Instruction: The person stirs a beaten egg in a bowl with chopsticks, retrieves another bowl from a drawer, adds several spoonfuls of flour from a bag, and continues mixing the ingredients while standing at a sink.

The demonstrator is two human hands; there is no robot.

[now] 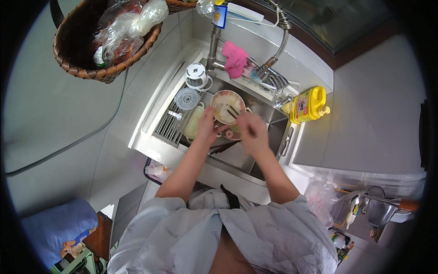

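A round bowl (pixel 227 99) with a pink-patterned inside and whitish residue is held tilted over the steel sink (pixel 236 159). My left hand (pixel 208 125) grips its left rim. My right hand (pixel 254 132), slightly blurred, is closed around dark chopsticks (pixel 232 112), whose ends reach into the bowl. Beneath the bowl, partly hidden, lies another patterned dish (pixel 233 133). A pale yellow-green dish with handles (pixel 194 122) leans at the sink's left side. Dark utensils (pixel 224 148) lie in the sink below my left hand.
A steel drying rack (pixel 167 127) at the left bears a clear lid (pixel 187 98) and a white appliance part (pixel 197 76). Behind the sink are the faucet (pixel 270 65) and a pink cloth (pixel 235 59). A yellow detergent bottle (pixel 309 105) stands right. A woven basket (pixel 113 70) hangs upper left.
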